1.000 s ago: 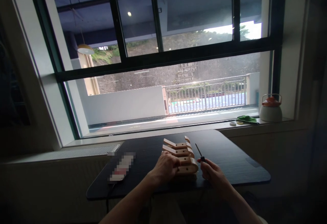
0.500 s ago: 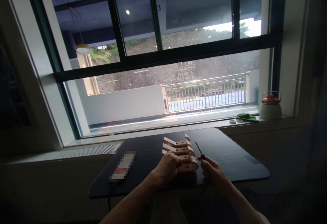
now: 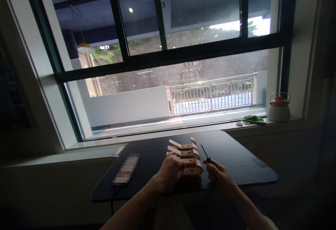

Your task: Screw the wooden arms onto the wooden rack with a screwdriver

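A light wooden piece (image 3: 193, 170) made of several curved slats with dark holes stands on the dark table (image 3: 236, 160), near its front edge. My left hand (image 3: 172, 170) is closed over the left side of this slatted piece; its fingertips and exactly what they pinch are hidden. Just right of the wood, my right hand (image 3: 219, 172) is wrapped round the dark handle of a screwdriver (image 3: 205, 153). The thin shaft points up and away to the left, apart from the wood.
A blurred-out pale object (image 3: 126, 170) with a cable lies at the table's left. On the windowsill stand a white kettle (image 3: 278, 109) with an orange lid, a green cloth (image 3: 254, 119) and small rolls (image 3: 239, 123). A large window rises behind the table.
The view has shifted very slightly. My left hand has moved a little on the slatted wooden piece; my right hand holds the screwdriver in nearly the same place.
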`<state>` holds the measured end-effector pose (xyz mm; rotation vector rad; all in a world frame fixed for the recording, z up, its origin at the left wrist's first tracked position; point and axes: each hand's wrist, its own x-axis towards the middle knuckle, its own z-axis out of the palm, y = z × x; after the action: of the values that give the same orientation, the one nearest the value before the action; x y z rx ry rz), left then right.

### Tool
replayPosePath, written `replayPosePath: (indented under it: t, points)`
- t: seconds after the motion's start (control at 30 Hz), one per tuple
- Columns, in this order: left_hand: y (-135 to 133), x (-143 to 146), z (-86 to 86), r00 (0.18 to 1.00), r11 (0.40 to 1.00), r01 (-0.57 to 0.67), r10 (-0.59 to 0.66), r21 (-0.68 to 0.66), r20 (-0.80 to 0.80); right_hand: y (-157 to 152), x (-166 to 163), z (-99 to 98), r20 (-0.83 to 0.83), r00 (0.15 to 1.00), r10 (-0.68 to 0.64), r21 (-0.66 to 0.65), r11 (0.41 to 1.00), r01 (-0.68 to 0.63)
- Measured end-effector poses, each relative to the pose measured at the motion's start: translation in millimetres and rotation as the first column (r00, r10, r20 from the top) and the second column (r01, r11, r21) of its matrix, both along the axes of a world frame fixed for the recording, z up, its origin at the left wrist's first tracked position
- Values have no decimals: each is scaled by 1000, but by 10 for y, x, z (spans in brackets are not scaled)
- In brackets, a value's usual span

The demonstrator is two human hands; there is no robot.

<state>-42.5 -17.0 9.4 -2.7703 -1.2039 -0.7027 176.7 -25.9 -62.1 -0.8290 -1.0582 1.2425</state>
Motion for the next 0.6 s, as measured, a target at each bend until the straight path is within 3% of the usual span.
replayPosePath:
  t: [0.37, 0.6]
  points:
    - [-33, 54, 71, 989, 1000, 10, -10, -1, -147, -12, -13, 20, 39, 999, 3, 4, 1000, -3]
    - [-89, 12, 65, 999, 1000, 0, -1, -15, -48, 64, 20, 110, 139, 990, 5, 7, 1000, -6]
